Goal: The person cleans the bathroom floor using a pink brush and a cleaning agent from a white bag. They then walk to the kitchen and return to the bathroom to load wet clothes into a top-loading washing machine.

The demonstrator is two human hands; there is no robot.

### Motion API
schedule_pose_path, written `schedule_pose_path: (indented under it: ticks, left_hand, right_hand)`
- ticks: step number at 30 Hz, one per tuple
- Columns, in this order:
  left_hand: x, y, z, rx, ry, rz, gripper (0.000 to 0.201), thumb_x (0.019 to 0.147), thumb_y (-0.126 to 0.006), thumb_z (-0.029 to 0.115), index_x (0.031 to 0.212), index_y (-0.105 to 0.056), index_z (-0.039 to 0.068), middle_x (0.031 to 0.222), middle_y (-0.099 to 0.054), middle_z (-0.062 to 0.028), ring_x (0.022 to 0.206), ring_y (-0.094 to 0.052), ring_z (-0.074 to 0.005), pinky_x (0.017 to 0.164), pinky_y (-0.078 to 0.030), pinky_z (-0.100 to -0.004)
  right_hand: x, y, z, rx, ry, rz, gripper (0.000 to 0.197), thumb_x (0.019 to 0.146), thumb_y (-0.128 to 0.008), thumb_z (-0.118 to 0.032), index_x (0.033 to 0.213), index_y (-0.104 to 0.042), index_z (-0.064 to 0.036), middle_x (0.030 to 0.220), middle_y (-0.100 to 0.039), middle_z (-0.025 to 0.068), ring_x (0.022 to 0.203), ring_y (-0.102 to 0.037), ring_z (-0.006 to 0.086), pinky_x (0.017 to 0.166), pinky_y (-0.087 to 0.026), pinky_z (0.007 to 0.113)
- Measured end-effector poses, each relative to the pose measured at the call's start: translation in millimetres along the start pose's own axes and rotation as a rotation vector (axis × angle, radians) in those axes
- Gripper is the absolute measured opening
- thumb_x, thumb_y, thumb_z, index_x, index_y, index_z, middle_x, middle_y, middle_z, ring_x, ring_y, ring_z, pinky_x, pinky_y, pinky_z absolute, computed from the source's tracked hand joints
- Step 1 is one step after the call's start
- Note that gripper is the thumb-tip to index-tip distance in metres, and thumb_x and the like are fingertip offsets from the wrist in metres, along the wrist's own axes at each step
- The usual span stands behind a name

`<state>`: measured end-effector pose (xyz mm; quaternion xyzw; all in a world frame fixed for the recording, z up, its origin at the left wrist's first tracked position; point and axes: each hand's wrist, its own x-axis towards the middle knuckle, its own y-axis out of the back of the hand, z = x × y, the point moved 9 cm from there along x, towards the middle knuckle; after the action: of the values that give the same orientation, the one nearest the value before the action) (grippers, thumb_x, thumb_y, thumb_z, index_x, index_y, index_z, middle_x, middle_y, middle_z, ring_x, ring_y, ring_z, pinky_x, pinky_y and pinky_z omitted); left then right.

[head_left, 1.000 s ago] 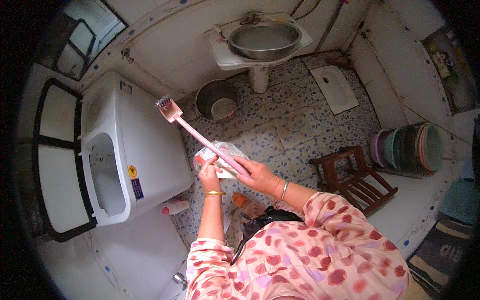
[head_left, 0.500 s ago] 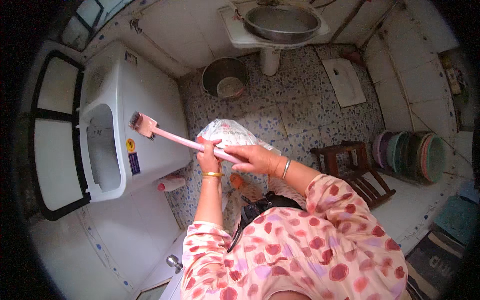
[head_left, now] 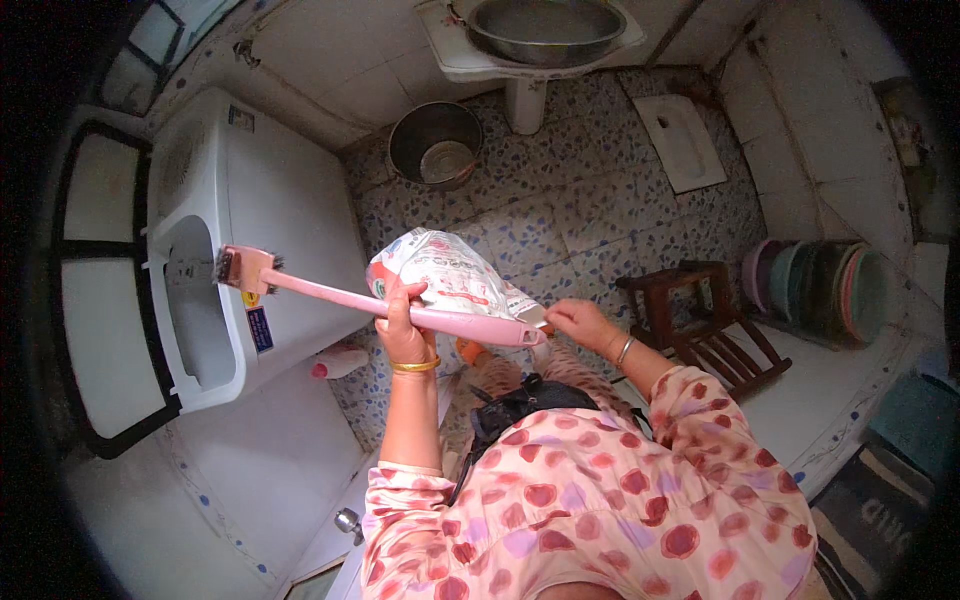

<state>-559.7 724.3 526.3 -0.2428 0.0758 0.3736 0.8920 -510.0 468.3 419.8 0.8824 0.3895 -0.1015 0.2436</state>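
A long-handled pink scrubbing brush slants across the middle, with dark bristles at its head on the left. My left hand is closed round the handle. Behind the handle is a white plastic bag with red print; whether my left fingers also grip it is hidden. The fingers of my right hand are pinched together at the bag's right corner, just beyond the holed end of the brush handle.
A white washing machine with its lid raised stands at left. A metal bucket and a sink with a steel basin are at the back. Right are a squat toilet, a wooden chair and several stacked basins. A bottle lies below the washer.
My right hand has left the brush handle and moved right to the bag's corner. The brush has shifted left, its head now by the washer's opening. The bag shows more fully.
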Motion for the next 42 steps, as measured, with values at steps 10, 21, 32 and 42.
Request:
schedule_pose_path:
  ticks: [10, 21, 32, 42]
  left_hand:
    - [-33, -31, 20, 0.033, -0.019, -0.109, 0.030, 0.079, -0.051, 0.026, 0.075, -0.059, -0.002, 0.060, -0.043, 0.0013, 0.054, -0.037, -0.0067, 0.051, -0.029, -0.0201]
    - [-35, -43, 36, 0.075, 0.001, -0.171, 0.025, 0.077, -0.052, 0.020, 0.073, -0.060, -0.003, 0.060, -0.049, -0.0012, 0.052, -0.039, -0.0073, 0.050, -0.031, -0.0211]
    - [-60, -103, 80, 0.036, 0.037, -0.446, 0.029, 0.076, -0.051, 0.030, 0.069, -0.053, 0.003, 0.055, -0.041, -0.0011, 0.043, -0.035, -0.0071, 0.040, -0.028, -0.0194]
    - [-65, -104, 89, 0.070, -0.067, -0.407, 0.033, 0.075, -0.051, 0.031, 0.063, -0.055, 0.000, 0.049, -0.043, -0.0050, 0.038, -0.041, -0.0125, 0.037, -0.034, -0.0214]
  right_hand:
    - [38, -43, -6, 0.333, 0.186, 0.015, 0.042, 0.084, -0.043, -0.010, 0.124, -0.036, -0.0010, 0.125, -0.042, 0.0125, 0.112, -0.043, 0.0180, 0.092, -0.034, 0.025]
    - [49, -61, 44, -0.148, -0.369, -0.331, 0.043, 0.076, -0.038, -0.033, 0.086, -0.057, 0.0046, 0.088, -0.058, 0.0241, 0.079, -0.056, 0.0297, 0.070, -0.041, 0.039]
    - [67, -72, 66, 0.302, -0.229, -0.170, 0.033, 0.079, -0.044, -0.024, 0.090, -0.058, 0.0040, 0.081, -0.061, 0.0115, 0.066, -0.054, 0.0178, 0.061, -0.043, 0.032]
    - [108, -101, 26, 0.201, -0.129, -0.195, 0.033, 0.080, -0.044, -0.024, 0.091, -0.058, 0.0039, 0.081, -0.061, 0.0110, 0.066, -0.054, 0.0173, 0.061, -0.043, 0.032]
